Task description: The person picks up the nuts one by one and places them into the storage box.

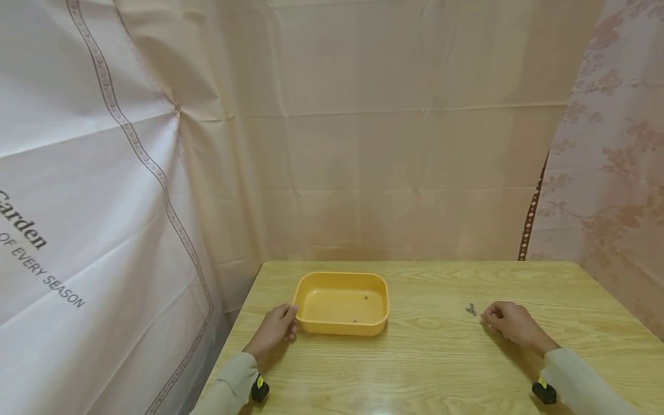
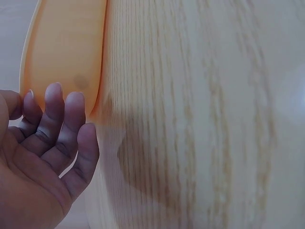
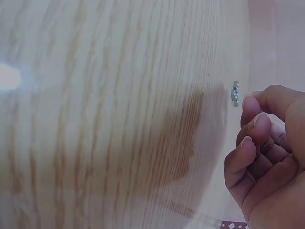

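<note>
Two small dark pieces are seen in the shallow yellow plastic tray, steadied by the loosely open left hand — a cluster of small metal nuts is left on the pale wooden counter beside the curled, seemingly empty right hand.

Hands: left hand and right hand, both bare, no rings or gloves.
Sleeves: pale beige-grey long sleeves, soft knit, reaching the wrists.
Wrist units: small black devices with yellow tags, one under each wrist.
</note>
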A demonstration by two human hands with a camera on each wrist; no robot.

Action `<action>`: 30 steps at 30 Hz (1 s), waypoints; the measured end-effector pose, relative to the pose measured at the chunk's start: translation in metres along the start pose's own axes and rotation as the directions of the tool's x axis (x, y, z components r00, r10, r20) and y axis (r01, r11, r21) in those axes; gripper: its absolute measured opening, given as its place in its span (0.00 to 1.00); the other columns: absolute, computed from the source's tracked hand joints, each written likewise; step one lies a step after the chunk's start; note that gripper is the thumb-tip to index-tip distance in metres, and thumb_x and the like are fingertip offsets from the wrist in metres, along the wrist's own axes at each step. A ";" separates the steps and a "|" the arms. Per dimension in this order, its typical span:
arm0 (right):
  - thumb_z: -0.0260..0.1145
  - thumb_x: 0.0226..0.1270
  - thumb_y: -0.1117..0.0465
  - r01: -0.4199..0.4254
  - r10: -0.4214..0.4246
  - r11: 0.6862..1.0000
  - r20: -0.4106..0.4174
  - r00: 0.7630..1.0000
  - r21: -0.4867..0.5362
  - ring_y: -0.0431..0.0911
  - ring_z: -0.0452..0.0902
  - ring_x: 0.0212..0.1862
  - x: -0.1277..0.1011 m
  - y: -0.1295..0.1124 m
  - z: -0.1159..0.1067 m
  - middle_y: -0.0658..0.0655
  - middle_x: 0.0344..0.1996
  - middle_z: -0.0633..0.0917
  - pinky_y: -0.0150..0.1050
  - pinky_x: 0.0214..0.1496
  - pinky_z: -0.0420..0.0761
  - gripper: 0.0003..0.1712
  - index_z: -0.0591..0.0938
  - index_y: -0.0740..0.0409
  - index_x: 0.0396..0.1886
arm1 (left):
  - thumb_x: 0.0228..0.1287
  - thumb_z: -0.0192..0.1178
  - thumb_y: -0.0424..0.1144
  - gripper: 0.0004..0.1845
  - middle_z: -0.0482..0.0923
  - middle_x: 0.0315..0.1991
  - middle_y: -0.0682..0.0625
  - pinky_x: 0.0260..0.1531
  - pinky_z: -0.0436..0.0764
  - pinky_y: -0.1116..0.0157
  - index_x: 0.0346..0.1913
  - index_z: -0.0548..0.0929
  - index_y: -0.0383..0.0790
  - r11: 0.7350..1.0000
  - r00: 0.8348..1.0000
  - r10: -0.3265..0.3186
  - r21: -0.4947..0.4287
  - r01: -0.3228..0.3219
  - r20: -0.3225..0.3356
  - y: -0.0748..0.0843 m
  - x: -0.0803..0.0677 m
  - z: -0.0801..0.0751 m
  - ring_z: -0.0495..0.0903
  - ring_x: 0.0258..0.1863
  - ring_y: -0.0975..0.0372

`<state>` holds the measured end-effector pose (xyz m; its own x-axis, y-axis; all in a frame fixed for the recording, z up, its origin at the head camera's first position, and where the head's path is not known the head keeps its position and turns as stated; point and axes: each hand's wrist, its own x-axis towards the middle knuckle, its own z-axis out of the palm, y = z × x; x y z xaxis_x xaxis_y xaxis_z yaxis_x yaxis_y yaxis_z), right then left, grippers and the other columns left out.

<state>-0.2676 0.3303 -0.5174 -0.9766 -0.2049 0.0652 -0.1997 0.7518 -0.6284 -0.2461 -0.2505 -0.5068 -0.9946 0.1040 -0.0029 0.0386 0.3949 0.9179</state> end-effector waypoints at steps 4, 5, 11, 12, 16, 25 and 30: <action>0.61 0.78 0.62 0.012 -0.012 1.000 0.005 1.000 0.006 0.42 0.72 0.23 -0.001 -0.005 0.000 0.51 0.24 0.79 0.34 0.22 0.75 0.10 0.82 0.66 0.40 | 0.85 0.47 0.47 0.21 0.78 0.27 0.46 0.25 0.82 0.65 0.37 0.76 0.32 1.000 1.000 -0.011 -0.025 0.011 0.005 0.001 -0.002 0.000 0.77 0.23 0.59; 0.61 0.79 0.62 0.014 -0.014 1.000 0.007 1.000 0.010 0.42 0.72 0.24 -0.001 -0.006 0.000 0.51 0.24 0.80 0.34 0.22 0.75 0.10 0.82 0.66 0.41 | 0.85 0.47 0.47 0.21 0.78 0.27 0.45 0.25 0.82 0.64 0.38 0.76 0.32 0.999 1.000 -0.012 -0.031 0.012 0.005 0.001 -0.003 0.000 0.77 0.24 0.59; 0.60 0.79 0.61 0.018 -0.019 1.000 0.014 1.000 0.015 0.43 0.74 0.24 -0.002 -0.014 0.001 0.51 0.25 0.81 0.35 0.23 0.78 0.11 0.83 0.66 0.42 | 0.84 0.48 0.47 0.21 0.77 0.27 0.46 0.25 0.82 0.65 0.38 0.76 0.31 0.999 1.000 -0.013 -0.032 0.012 -0.002 0.003 -0.003 0.000 0.77 0.23 0.60; 0.60 0.79 0.61 0.020 -0.020 1.000 0.009 1.000 0.010 0.43 0.74 0.24 -0.002 -0.015 0.001 0.51 0.25 0.81 0.35 0.24 0.78 0.11 0.83 0.65 0.42 | 0.84 0.48 0.47 0.21 0.77 0.26 0.46 0.24 0.81 0.65 0.37 0.76 0.31 1.000 1.000 -0.012 -0.027 0.012 -0.005 0.002 -0.003 0.001 0.77 0.23 0.60; 0.60 0.79 0.61 0.066 -0.066 0.997 -0.009 0.998 -0.027 0.41 0.74 0.25 -0.001 -0.018 0.001 0.50 0.27 0.83 0.35 0.25 0.77 0.11 0.83 0.64 0.41 | 0.85 0.48 0.46 0.21 0.77 0.26 0.47 0.24 0.80 0.66 0.37 0.76 0.31 1.000 1.000 -0.013 -0.002 0.013 -0.013 0.001 -0.001 0.001 0.77 0.23 0.61; 0.58 0.80 0.60 0.096 -0.096 0.995 0.008 0.995 -0.024 0.42 0.74 0.25 -0.001 -0.026 0.001 0.51 0.30 0.84 0.36 0.27 0.76 0.11 0.82 0.63 0.42 | 0.85 0.47 0.45 0.20 0.77 0.26 0.47 0.25 0.81 0.66 0.38 0.76 0.30 1.000 1.000 -0.017 -0.003 0.017 -0.010 0.000 0.000 0.001 0.77 0.23 0.61; 0.60 0.81 0.59 0.094 -0.094 0.996 0.015 0.995 -0.001 0.42 0.76 0.27 -0.001 -0.028 0.001 0.51 0.31 0.84 0.36 0.28 0.77 0.11 0.83 0.63 0.42 | 0.85 0.47 0.45 0.20 0.77 0.26 0.47 0.26 0.81 0.65 0.37 0.76 0.31 1.000 1.000 -0.012 0.000 0.012 -0.006 0.000 0.000 0.000 0.77 0.23 0.61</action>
<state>-0.2610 0.3082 -0.5007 -0.9523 -0.2838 0.1122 -0.2905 0.7301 -0.6186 -0.2457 -0.2501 -0.5067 -0.9955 0.0938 -0.0112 0.0269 0.3957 0.9180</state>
